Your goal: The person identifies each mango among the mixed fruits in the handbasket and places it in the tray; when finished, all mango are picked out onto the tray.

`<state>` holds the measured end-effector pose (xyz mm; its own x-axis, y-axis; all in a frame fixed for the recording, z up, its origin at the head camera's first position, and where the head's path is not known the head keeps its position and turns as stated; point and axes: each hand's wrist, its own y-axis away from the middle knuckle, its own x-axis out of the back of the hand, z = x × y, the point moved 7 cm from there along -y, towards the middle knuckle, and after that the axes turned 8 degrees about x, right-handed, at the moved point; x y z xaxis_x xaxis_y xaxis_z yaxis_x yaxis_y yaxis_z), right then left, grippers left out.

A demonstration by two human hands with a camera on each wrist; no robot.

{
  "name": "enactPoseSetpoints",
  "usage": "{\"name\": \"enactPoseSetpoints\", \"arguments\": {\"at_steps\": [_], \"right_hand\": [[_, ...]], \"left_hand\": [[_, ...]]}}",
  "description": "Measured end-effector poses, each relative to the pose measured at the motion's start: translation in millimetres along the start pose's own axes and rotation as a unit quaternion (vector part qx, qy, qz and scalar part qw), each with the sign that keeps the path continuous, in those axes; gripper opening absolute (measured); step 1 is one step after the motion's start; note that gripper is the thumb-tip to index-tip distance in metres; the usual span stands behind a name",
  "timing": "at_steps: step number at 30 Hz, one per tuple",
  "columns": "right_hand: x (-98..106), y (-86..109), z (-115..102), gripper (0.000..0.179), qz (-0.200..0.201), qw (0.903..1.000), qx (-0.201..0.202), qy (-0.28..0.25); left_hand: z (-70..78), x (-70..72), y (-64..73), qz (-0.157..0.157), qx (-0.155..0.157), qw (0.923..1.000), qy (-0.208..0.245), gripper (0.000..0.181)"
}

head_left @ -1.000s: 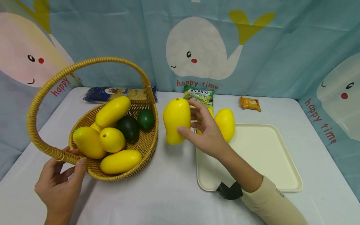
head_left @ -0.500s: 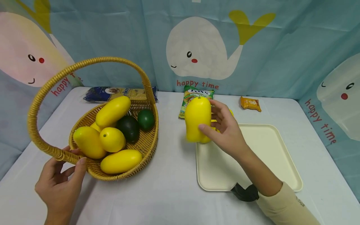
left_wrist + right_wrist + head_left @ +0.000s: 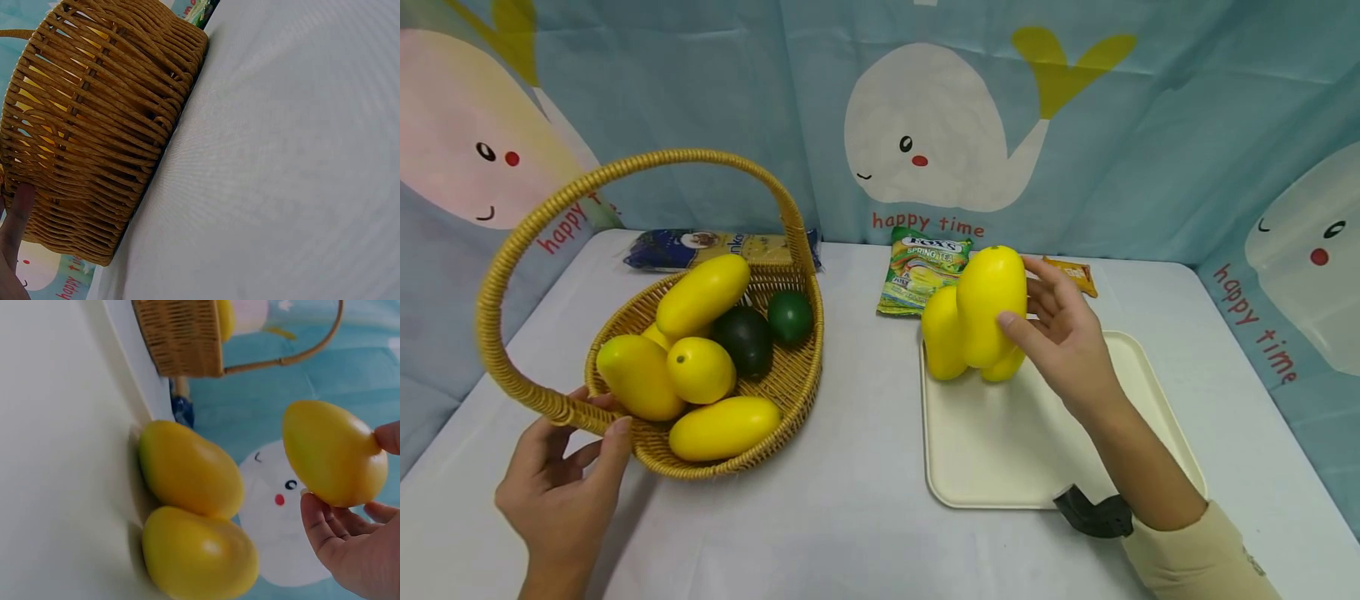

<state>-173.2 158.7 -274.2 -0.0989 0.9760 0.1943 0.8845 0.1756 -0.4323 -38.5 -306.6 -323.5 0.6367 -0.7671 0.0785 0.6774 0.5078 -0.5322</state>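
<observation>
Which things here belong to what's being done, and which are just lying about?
Likely in use:
right hand
held yellow fruit
two yellow fruits on the tray
left hand
fruit-filled basket it grips

Likely just lying about:
green FOX'S bag
orange packet
blue-and-tan packet behind the basket

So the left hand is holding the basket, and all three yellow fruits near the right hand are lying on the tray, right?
Only two fruits lie on the tray. The right wrist view shows the right hand holding the third fruit in the air.
</observation>
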Motion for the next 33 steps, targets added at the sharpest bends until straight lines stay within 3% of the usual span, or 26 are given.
{"name": "enactPoseSetpoints", "arguments": {"at_steps": [7,23,28,33], "right_hand": [[20,3.3,4,0.055,0.029,0.9993,0.006,-0.022],[59,8.6,16,0.054,0.064,0.9973,-0.034,0.008],[72,8.9,24,0.055,0.074,0.9947,-0.064,0.03],[86,9.4,38,0.058,0.066,0.9872,-0.121,0.079]], "left_hand": [[0.0,0.6,0.2,0.003,0.0,1.0,0.002,0.043],[1.8,-0.6,0.0,0.0,-0.001,1.0,-0.005,0.043],[0.4,-0.4,-0.1,0.0,0.002,0.9999,-0.012,0.043],[-0.4,0.0,0.1,0.0,0.005,0.9997,-0.022,0.044]]}}
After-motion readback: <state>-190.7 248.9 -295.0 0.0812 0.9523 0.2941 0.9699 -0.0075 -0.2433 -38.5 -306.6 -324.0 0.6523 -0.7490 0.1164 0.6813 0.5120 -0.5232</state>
